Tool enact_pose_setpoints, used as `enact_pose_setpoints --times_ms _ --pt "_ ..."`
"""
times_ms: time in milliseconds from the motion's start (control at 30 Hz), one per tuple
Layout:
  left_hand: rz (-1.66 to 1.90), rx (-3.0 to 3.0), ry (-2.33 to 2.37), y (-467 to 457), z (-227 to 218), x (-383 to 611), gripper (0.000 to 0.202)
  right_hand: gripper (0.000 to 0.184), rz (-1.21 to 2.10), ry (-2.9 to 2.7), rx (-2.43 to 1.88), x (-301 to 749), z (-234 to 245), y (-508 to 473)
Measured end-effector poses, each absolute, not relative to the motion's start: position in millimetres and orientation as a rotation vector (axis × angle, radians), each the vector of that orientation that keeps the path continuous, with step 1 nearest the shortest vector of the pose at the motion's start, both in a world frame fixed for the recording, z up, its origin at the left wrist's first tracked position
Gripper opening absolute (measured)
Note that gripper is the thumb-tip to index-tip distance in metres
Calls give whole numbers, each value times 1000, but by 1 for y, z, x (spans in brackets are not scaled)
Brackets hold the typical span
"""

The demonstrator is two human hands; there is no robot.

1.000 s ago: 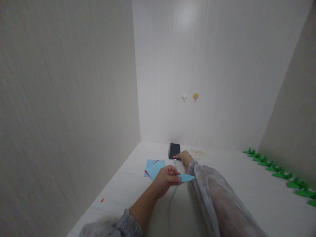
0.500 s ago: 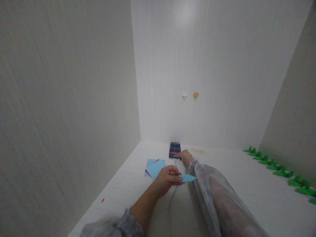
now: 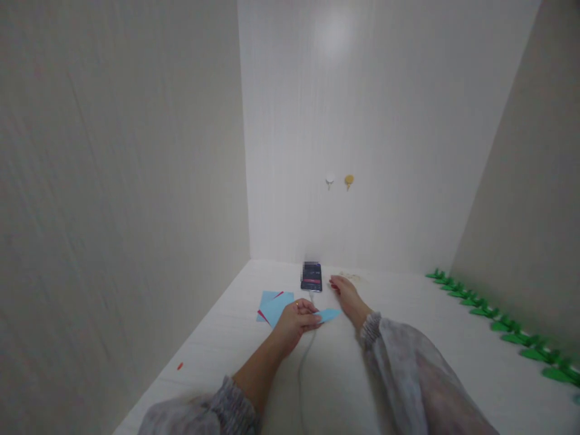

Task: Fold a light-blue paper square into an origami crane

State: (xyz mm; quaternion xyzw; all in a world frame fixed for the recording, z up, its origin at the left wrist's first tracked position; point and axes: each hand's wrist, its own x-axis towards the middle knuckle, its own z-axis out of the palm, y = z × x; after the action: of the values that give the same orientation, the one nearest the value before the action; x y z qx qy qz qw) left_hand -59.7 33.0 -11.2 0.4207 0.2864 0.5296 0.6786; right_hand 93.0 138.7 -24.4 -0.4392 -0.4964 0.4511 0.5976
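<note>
My left hand [image 3: 295,320] pinches a small folded light-blue paper piece [image 3: 328,315] just above the white table [image 3: 430,344]. My right hand [image 3: 345,292] rests on the table to the right of a phone [image 3: 312,276], fingers stretched out and holding nothing. The phone lies near the back wall with its screen lit, and a white cable [image 3: 302,362] runs from it toward me. A few light-blue paper sheets [image 3: 274,304] with a red sheet showing beneath lie left of my left hand.
A row of green folded paper shapes [image 3: 498,326] lines the right edge by the right wall. Two small hooks [image 3: 339,180], one white and one yellow, hang on the back wall. A tiny orange scrap [image 3: 180,366] lies near the left wall.
My right hand has come off the phone and moved to its right, and the phone's screen has lit up. My left hand keeps holding the blue piece. The view shifted slightly.
</note>
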Motion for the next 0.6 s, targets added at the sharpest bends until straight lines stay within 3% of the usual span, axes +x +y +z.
enact_pose_setpoints --times_ms 267,433,600 --pt "1275 1057 691 20 -14 -32 29 34 1381 -1123 -836 116 -27 22" --pt "1418 1027 707 20 -14 -6 30 33 1246 -1078 -701 110 -11 3" --pt "1423 1043 748 23 -14 1 31 22 1087 -1249 -857 119 -13 11"
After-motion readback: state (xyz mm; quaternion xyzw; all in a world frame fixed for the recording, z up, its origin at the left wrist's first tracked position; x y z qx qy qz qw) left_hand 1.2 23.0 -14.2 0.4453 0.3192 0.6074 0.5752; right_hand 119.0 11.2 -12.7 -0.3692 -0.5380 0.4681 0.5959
